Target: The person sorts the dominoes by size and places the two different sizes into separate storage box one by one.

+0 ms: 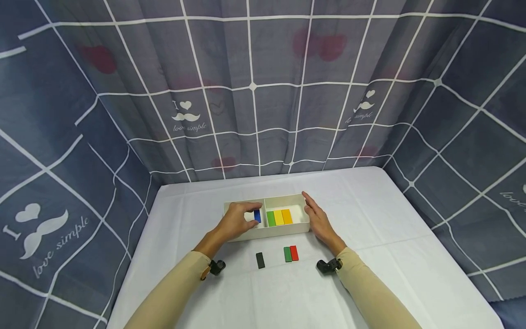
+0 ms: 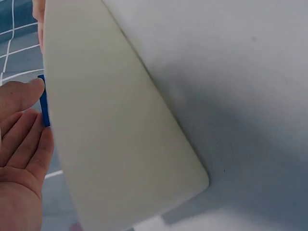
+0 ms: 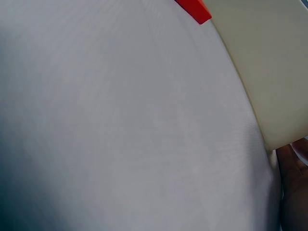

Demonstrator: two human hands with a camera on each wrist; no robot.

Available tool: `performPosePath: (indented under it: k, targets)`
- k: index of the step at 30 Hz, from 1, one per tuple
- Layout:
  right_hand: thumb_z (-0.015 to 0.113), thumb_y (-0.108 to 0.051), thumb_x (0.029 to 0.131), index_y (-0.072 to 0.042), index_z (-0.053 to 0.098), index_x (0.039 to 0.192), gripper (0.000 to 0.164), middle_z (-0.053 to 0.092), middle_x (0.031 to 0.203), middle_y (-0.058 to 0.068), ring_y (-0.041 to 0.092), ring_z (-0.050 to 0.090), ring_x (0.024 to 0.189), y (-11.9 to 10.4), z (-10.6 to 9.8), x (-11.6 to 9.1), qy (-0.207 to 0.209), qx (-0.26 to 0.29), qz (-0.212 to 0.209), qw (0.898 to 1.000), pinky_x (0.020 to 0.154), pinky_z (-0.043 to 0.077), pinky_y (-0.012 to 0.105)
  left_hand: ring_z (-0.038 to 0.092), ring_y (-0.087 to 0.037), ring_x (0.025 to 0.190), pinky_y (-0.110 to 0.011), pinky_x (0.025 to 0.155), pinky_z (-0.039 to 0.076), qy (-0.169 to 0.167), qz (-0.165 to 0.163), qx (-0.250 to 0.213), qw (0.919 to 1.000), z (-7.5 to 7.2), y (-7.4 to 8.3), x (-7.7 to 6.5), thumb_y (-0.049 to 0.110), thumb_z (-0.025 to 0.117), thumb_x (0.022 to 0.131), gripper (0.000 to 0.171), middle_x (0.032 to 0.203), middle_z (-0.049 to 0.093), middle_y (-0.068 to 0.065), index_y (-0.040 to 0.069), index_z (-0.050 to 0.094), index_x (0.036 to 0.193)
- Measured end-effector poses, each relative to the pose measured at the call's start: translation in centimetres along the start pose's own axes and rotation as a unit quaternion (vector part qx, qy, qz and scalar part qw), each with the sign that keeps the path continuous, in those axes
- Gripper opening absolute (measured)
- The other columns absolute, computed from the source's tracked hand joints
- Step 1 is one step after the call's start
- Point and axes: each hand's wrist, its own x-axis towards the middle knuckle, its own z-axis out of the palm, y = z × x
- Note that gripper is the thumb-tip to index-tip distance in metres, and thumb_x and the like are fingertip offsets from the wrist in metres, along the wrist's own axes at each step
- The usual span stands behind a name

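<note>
My left hand [image 1: 237, 218] reaches over the left compartment of a shallow off-white divided box [image 1: 250, 234], pinching a blue block [image 1: 257, 215] by the divider. The left wrist view shows the thumb on one end of the blue block [image 2: 44, 102], beyond the box's wall [image 2: 110, 130]. Against the right end of the box lies my right hand [image 1: 319, 222], its fingers extended along the side. Inside the right compartment, a light green block [image 1: 270, 219], a yellow block [image 1: 279, 217] and an orange block [image 1: 286, 216] sit side by side.
In front of the box, a black block [image 1: 260, 260] lies alone on the white cloth [image 1: 304, 297]. To its right, a dark green block [image 1: 287, 254] and a red block [image 1: 294, 253] are side by side. Patterned curtains [image 1: 230, 109] enclose the table's back and sides.
</note>
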Motion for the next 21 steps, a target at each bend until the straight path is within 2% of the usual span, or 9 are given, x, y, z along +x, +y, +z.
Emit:
performPosePath:
  k: [11, 21]
  targets:
    - [0.040, -0.023, 0.119, -0.025, 0.031, 0.175, 0.056, 0.032, 0.179, 0.015, 0.039, 0.029, 0.167, 0.0, 0.0, 0.0, 0.002, -0.002, 0.005, 1.000, 0.137, 0.019, 0.059, 0.073, -0.037, 0.129, -0.051, 0.111, 0.059, -0.014, -0.021, -0.006, 0.9997, 0.9, -1.5, 1.3, -0.005, 0.085, 0.090, 0.059, 0.144, 0.072, -0.016, -0.001, 0.067, 0.146]
    - [0.041, -0.027, 0.119, -0.026, 0.034, 0.174, 0.055, 0.033, 0.179, 0.015, 0.038, 0.030, 0.167, 0.1, 0.0, 0.0, 0.005, -0.008, 0.004, 1.000, 0.137, 0.021, 0.058, 0.074, -0.039, 0.126, -0.051, 0.109, 0.060, -0.029, -0.017, -0.007, 0.9994, 1.5, -2.3, 2.2, -0.008, 0.085, 0.088, 0.058, 0.141, 0.074, -0.019, -0.003, 0.069, 0.143]
